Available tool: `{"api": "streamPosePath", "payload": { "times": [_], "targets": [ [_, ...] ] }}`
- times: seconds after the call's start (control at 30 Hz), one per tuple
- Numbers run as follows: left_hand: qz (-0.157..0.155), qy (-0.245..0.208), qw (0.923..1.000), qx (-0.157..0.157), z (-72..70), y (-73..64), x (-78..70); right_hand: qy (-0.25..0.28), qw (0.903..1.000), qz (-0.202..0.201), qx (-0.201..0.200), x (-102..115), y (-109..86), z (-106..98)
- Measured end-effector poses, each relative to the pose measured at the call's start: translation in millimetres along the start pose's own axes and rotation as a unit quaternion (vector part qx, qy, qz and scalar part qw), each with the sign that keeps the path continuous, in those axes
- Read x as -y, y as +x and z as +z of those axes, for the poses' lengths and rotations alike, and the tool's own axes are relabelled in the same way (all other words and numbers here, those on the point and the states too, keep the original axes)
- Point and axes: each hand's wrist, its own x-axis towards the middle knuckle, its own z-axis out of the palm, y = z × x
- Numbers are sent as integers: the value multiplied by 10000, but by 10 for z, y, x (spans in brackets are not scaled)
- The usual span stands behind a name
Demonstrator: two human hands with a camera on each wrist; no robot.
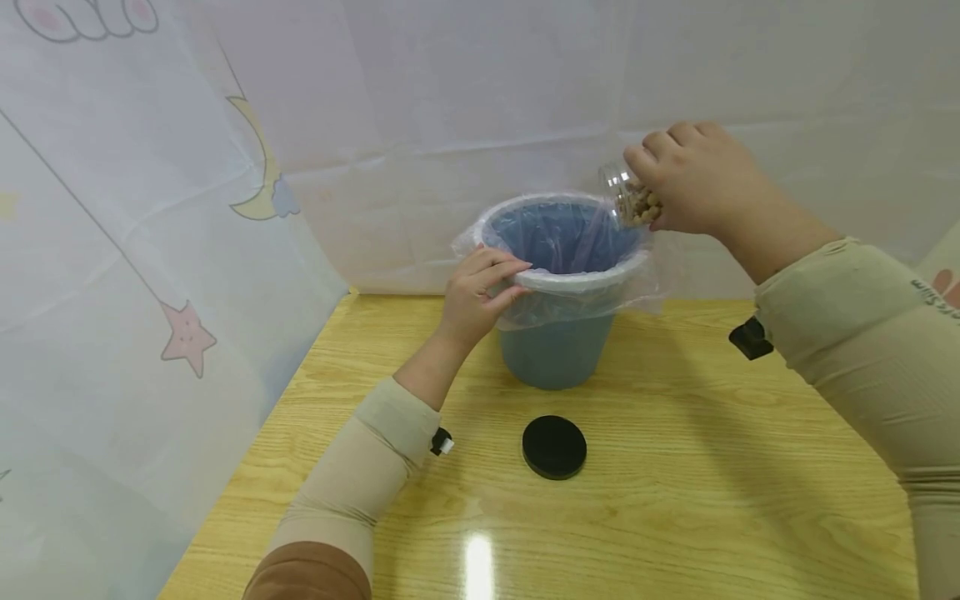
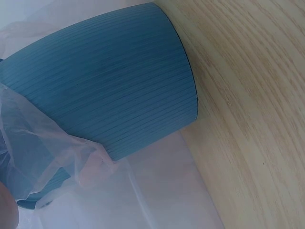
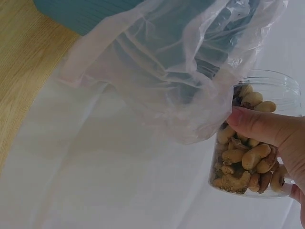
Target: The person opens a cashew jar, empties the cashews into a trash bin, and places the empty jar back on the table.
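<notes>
A blue ribbed trash bin point(image 1: 555, 354) stands upright, lined with a thin translucent plastic bag point(image 2: 40, 138) folded over its rim. My left hand point(image 1: 480, 292) grips the bin's near-left rim through the bag, fingers over the edge and thumb outside. Above the right side of the rim, my right hand point(image 1: 693, 179) holds a clear jar point(image 3: 281, 88) tilted on its side, its lidless mouth turned toward the bin. Tan, curved cashew-like nuts point(image 3: 248, 162), some with dark spots, lie inside the jar. In the right wrist view, the thumb presses the jar's side beside the bag.
A round black lid point(image 1: 555, 447) lies flat on the wooden table point(image 1: 637, 517) in front of the bin. Behind the bin hangs a pale cloth backdrop point(image 1: 450, 100); a printed cloth point(image 1: 112, 375) with a moon and stars runs along the left.
</notes>
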Motion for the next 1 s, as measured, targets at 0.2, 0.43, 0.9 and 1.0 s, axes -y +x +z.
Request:
{"api": "streamPosePath", "payload": {
  "times": [0.2, 0.43, 0.9, 1.0],
  "targets": [
    [-22, -11, 10000, 8, 3, -4, -6, -62, 10000, -43, 19, 15, 8, -18],
    [6, -1, 10000, 13, 3, -8, 6, -141, 9999, -48, 75, 24, 12, -20],
    [26, 1, 10000, 37, -6, -8, 3, -305, 9994, -170, -59, 43, 18, -6],
    [21, 27, 10000, 62, -2, -7, 6, -257, 9994, -163, -147, 43, 22, -5]
  ]
}}
